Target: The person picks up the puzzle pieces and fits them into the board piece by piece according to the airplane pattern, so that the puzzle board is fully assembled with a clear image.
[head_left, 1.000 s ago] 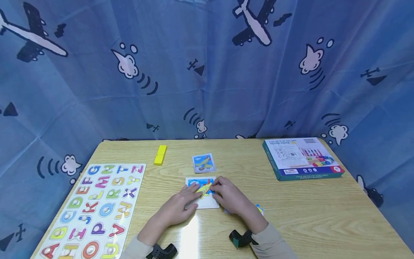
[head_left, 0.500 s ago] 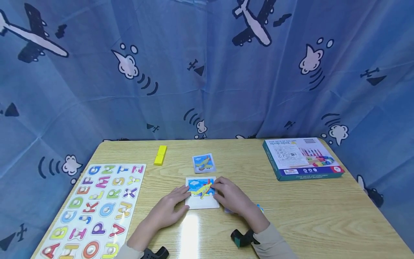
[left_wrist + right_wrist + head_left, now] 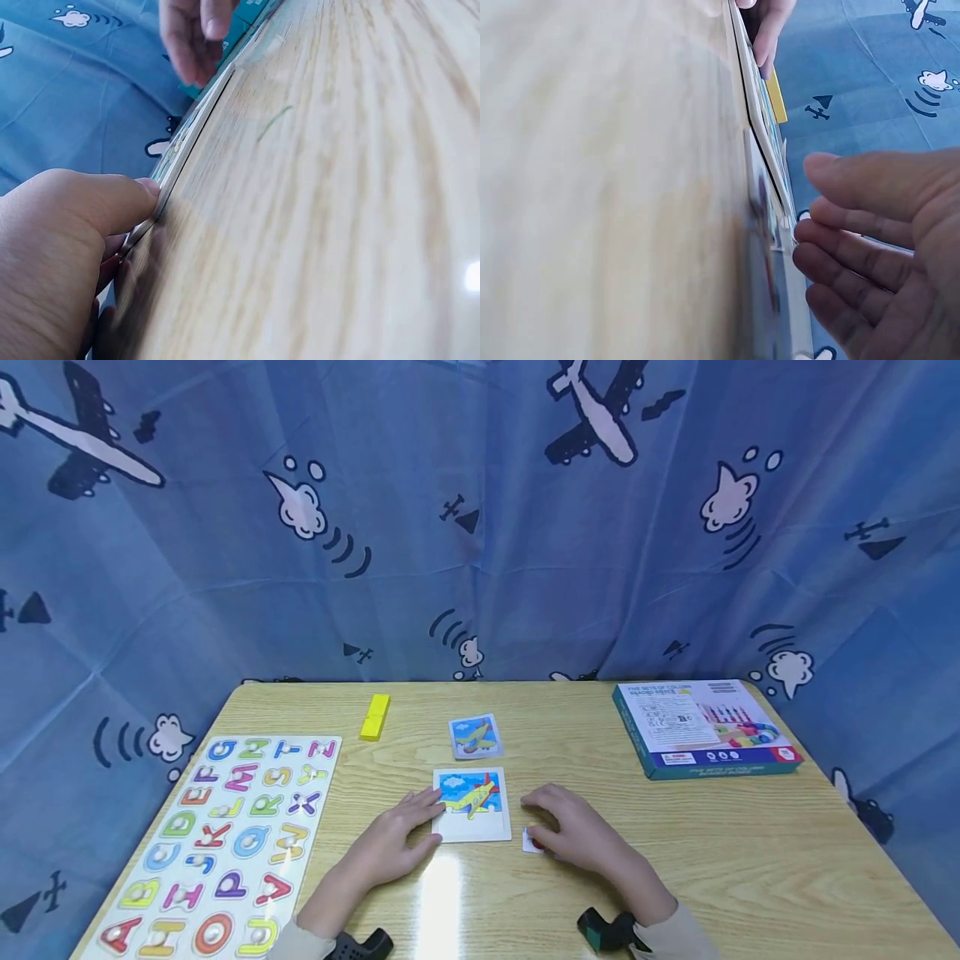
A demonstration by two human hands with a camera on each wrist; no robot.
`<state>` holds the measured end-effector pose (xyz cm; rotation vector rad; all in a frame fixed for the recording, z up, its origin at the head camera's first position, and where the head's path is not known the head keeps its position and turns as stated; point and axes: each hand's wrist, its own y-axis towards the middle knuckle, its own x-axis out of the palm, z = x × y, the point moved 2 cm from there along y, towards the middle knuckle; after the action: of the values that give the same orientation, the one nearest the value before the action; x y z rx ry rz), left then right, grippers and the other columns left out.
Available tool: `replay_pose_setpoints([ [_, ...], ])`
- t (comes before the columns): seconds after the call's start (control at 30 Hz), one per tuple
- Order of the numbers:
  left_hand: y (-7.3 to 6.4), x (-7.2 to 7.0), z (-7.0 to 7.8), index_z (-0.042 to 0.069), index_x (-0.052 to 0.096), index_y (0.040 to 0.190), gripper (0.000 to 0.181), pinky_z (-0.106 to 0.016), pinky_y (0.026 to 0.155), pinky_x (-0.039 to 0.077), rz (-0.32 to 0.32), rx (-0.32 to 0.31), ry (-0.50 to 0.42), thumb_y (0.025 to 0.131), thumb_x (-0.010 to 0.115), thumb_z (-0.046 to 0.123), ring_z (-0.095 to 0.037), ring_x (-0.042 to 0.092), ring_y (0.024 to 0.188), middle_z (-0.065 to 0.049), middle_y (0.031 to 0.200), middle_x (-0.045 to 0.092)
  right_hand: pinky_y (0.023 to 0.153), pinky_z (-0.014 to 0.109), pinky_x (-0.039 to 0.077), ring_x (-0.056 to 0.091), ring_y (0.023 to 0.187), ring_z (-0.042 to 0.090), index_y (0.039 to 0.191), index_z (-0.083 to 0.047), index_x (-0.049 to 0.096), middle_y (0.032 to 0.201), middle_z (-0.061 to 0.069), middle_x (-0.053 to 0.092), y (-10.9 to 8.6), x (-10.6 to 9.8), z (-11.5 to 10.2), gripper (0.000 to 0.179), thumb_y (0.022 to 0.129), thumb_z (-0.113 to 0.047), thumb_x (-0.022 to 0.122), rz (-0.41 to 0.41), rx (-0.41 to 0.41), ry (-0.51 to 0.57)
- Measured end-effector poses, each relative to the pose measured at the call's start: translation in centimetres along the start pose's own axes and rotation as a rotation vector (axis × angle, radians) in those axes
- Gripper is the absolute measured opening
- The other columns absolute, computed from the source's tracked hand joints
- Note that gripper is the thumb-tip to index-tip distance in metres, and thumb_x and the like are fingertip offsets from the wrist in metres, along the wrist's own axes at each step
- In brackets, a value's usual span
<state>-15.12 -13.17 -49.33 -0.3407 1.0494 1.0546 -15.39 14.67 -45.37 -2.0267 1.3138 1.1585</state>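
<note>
A white-framed puzzle board (image 3: 472, 827) lies on the table, a yellow airplane picture (image 3: 471, 793) filling its upper part and bare white below. My left hand (image 3: 386, 842) rests at the board's left side, fingers extended and thumb touching its edge; the left wrist view shows the thumb (image 3: 124, 201) against that edge. My right hand (image 3: 581, 828) is right of the board, apart from it, over a small puzzle piece (image 3: 529, 842) that it partly covers. Its fingers look loosely bent with nothing between them in the right wrist view. An airplane picture card (image 3: 476, 737) lies behind the board.
On the left lies a large alphabet board (image 3: 251, 818) with knobbed letters. Yellow blocks (image 3: 375, 717) sit at the back left. A boxed bead set (image 3: 708, 728) stands at the back right. Behind the table hangs a blue curtain (image 3: 405, 585).
My right hand has let go at the airplane picture's right side and moved right, over the small piece. My left hand has drawn back from the picture to the board's left edge.
</note>
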Motion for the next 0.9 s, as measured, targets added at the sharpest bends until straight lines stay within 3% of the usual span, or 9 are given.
replay_pose_setpoints([
  [0.13,0.1,0.0,0.0,0.01,0.061,0.127,0.042,-0.04,0.114,0.033,-0.005,-0.004,0.001,0.09,0.063,0.03,-0.02,0.043,0.135,-0.003,0.142,0.05,0.095,0.044,0.05,0.059,0.108,0.021,0.112,-0.008,0.066,0.112,0.001,0.063,-1.1,-0.4,0.4,0.03,0.086,-0.023,0.069,0.005,-0.042,-0.034],
  [0.27,0.1,0.0,0.0,0.011,0.061,0.128,0.042,-0.041,0.114,0.034,-0.009,-0.015,0.001,0.091,0.062,0.031,-0.021,0.042,0.135,-0.002,0.142,0.05,0.092,0.04,0.052,0.059,0.102,0.015,0.108,-0.011,0.067,0.107,-0.003,0.062,-1.7,-0.4,0.7,0.029,0.084,-0.025,0.071,0.004,-0.026,-0.026],
  [0.57,0.0,0.0,0.1,0.011,0.062,0.127,0.042,-0.041,0.114,0.033,-0.007,-0.013,-0.003,0.09,0.063,0.03,-0.02,0.042,0.135,-0.003,0.142,0.05,0.089,0.036,0.052,0.054,0.097,0.012,0.097,-0.013,0.067,0.101,-0.006,0.058,-1.8,0.1,0.7,0.026,0.077,-0.023,0.078,-0.015,0.034,-0.044],
  [0.9,0.0,0.1,0.0,0.01,0.062,0.126,0.041,-0.042,0.112,0.036,0.01,-0.005,0.011,0.09,0.063,0.03,-0.022,0.045,0.133,-0.005,0.141,0.051,0.081,0.029,0.051,0.051,0.091,0.008,0.091,-0.017,0.065,0.098,-0.008,0.057,-1.6,0.7,0.7,0.016,0.079,-0.02,0.076,0.012,0.023,-0.055],
])
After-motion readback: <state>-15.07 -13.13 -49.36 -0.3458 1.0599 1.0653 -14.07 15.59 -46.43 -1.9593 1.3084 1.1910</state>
